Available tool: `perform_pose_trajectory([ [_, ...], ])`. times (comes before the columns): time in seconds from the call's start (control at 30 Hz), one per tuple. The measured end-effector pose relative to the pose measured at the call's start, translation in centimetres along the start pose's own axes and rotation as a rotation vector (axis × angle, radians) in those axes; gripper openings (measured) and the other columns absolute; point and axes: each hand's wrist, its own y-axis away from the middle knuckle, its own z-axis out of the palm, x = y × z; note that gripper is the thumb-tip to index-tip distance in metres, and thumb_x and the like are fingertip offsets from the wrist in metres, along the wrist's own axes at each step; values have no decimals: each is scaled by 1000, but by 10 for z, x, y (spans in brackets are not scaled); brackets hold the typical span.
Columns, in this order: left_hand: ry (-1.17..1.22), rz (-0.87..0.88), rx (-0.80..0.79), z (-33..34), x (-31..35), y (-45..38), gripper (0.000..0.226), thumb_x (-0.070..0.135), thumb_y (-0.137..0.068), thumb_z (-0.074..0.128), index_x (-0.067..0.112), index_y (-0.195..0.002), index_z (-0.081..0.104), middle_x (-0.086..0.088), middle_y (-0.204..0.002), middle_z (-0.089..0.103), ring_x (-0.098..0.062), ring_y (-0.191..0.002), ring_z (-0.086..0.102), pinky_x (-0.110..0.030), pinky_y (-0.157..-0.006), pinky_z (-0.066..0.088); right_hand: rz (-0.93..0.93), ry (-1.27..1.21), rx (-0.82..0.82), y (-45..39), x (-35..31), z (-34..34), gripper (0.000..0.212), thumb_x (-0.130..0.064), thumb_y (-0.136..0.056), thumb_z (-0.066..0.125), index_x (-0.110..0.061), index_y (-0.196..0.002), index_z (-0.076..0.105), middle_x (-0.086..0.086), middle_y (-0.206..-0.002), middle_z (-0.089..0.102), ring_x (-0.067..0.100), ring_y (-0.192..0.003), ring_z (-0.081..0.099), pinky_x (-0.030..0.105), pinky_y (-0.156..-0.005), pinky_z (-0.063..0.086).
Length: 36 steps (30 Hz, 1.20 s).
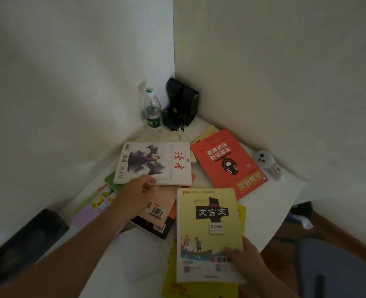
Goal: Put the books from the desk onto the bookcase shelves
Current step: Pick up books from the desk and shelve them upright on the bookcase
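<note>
**Both hands on books at the corner worktop**

Your left hand (138,190) reached across the white worktop (285,190) and its fingers curled onto the near edge of the white magazine (156,163) with the red calligraphy and the robed figure — pinching that edge, as far as the view showed. Your right hand (245,257) gripped the lower right corner of the yellow textbook (208,229), thumb laid across its cover, the book held flat above more yellow books (199,290) at the near edge.

The red book (227,162) with the microphone drawing lay to the right of the magazine, its far end over a pale book (208,132). Under your left wrist sat a tan book with a barcode (158,209), partly on a black-edged one (154,230); a lilac book with bright cartoon squares (92,209) lay to the left.

In the corner stood a clear water bottle with a green label (153,110) just beside a black pouch (182,106). A small white gadget (263,159) rested near the right wall — what it was you could not tell.
</note>
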Motion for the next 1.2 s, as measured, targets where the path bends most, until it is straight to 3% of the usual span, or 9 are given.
perform_pose_trajectory([
  [0.13,-484,218,73,16,7,-33,62,30,-91,73,37,-146,47,-4,-154,38,-29,-145,35,-47,-118,35,14,-28,-23,3,-6,-1,33,-5,-90,78,-13,-118,64,10,-98,82,32,-87,80,56,-87,63],
  [0.3,-713,130,-7,24,1,-61,98,38,-88,73,44,-161,8,-7,-173,-4,-46,-158,-1,-65,-127,11,45,-75,-43,0,-5,0,36,-4,-91,77,-12,-123,62,14,-100,81,36,-89,79,58,-87,63],
  [0.47,-920,290,68,18,-5,-63,56,53,-106,37,37,-159,25,-15,-163,33,-40,-139,46,-56,-103,52,62,-229,-80,-1,-4,5,36,-1,-95,72,-9,-128,61,21,-106,79,43,-95,77,64,-90,60],
  [0.63,-856,399,113,10,39,-20,45,48,-110,20,29,-130,56,4,-103,66,-14,-74,66,-38,-69,62,55,-308,-39,6,-14,27,33,-3,-97,71,-13,-126,62,19,-99,80,42,-88,78,54,-78,63],
  [0.77,-532,345,-194,56,67,50,35,49,-111,28,27,-101,55,5,-86,60,-12,-72,63,-39,-72,61,92,-426,-62,7,-19,34,32,-30,-105,63,-13,-133,64,22,-109,78,48,-97,75,66,-89,59],
  [0.9,-256,166,-726,98,55,90,63,73,-100,34,40,-152,45,4,-149,58,-21,-135,56,-48,-114,44,204,-753,-211,20,-30,30,82,-76,-89,41,-9,-112,83,26,-116,75,47,-105,73,61,-87,60],
  [1.03,-311,169,-318,98,13,79,41,45,-106,50,32,-145,54,5,-138,56,-14,-126,52,-35,-108,48,122,-729,-305,26,-26,28,59,-53,-106,47,-5,-132,70,27,-132,69,50,-122,66,68,-110,45],
  [1.1,-257,116,-139,90,-4,67,35,32,-104,57,32,-139,57,5,-132,52,-16,-123,51,-34,-105,49,9,-537,-254,19,-20,26,32,-16,-104,63,-3,-133,65,26,-124,73,49,-114,70,70,-106,48],
  [1.2,-101,32,-46,85,-9,60,39,14,-97,65,26,-134,58,4,-120,48,-21,-118,53,-39,-102,50,-123,-278,-167,20,-16,29,43,4,-87,79,-4,-127,68,20,-116,77,42,-106,75,68,-95,56],
])
